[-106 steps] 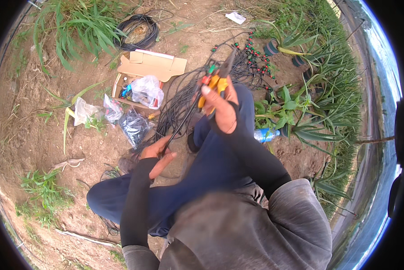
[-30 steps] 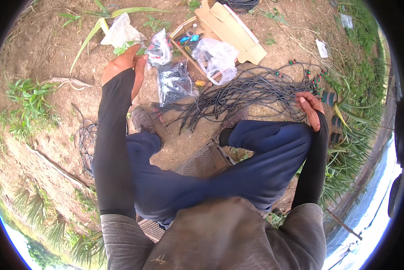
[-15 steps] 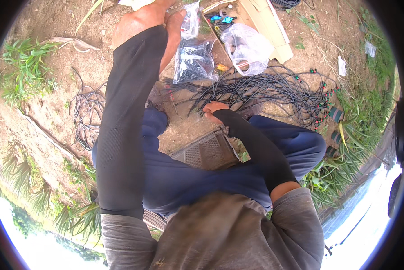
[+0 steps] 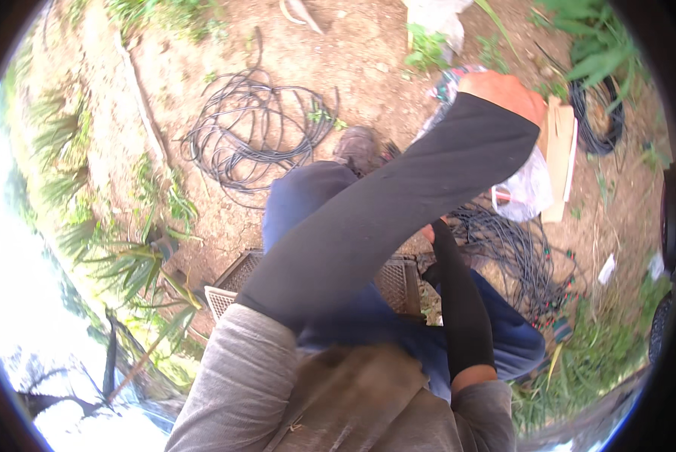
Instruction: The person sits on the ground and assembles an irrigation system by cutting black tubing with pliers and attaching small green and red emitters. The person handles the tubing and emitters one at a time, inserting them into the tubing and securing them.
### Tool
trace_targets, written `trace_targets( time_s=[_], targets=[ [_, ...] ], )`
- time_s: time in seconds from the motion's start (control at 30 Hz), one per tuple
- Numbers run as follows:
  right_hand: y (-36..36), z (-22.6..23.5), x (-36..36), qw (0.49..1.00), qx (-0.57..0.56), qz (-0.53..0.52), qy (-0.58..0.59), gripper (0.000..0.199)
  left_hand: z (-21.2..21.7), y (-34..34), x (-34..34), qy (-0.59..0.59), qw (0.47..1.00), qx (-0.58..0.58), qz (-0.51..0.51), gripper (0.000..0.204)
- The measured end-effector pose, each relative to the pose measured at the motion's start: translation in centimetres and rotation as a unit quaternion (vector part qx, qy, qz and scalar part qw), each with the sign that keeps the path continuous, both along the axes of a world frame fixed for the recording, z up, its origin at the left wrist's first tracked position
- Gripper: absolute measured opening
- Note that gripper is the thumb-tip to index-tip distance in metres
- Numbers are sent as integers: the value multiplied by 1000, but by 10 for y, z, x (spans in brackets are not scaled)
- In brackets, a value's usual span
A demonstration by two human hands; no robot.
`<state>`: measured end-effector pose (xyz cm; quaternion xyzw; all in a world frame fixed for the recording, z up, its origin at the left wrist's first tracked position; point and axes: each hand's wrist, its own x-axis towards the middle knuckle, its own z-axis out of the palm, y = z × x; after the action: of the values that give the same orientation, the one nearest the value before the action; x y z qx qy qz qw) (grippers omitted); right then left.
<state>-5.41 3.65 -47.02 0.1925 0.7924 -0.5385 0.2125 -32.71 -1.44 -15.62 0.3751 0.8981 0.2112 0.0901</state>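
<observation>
My left hand, its arm in a black sleeve stretched across my lap, is over the near side of a cardboard box. Its fingers are turned away and hidden. Beside it lies a plastic packet, and a clear plastic bag with pale contents is just below the wrist. My right hand shows only as a sliver behind the left forearm, close to a bundle of thin black tubes with small red and green ends. Whatever it holds is out of sight.
A loose coil of black tubing lies on the dirt ahead and left, near my shoe. Another black coil is past the box. A mesh crate is under my legs. Spiky plants edge the left side.
The view has swung, bringing the left tubing coil toward the middle. My left hand has moved right, from beside the packets to over the box. The left forearm now covers most of my right hand.
</observation>
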Motion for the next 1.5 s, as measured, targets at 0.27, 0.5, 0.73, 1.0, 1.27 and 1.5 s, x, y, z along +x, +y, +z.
trace_targets(
  time_s=[0.27, 0.5, 0.73, 1.0, 1.27, 1.5],
  targets=[
    [86, 29, 122, 989, -37, -117, -82, 27, -52, -212, -68, -109, 963, 53, 243, 43],
    [70, 27, 180, 961, -73, -149, -221, 34, -344, -397, 134, -360, 854, -181, 329, 33],
    [5, 63, 148, 979, -42, -112, -166, 33, -387, -346, 170, -316, 856, -159, 376, 37],
    [13, 68, 155, 976, -49, -70, -202, 28, -407, -343, 215, -370, 834, -178, 369, 29],
    [-26, 123, 99, 968, -119, -95, -200, 29, -286, -292, 144, -336, 867, 24, 366, 26],
    [-32, 179, 27, 974, -117, -192, -17, 35, -107, -250, 27, -401, 673, 539, 309, 27]
  ],
)
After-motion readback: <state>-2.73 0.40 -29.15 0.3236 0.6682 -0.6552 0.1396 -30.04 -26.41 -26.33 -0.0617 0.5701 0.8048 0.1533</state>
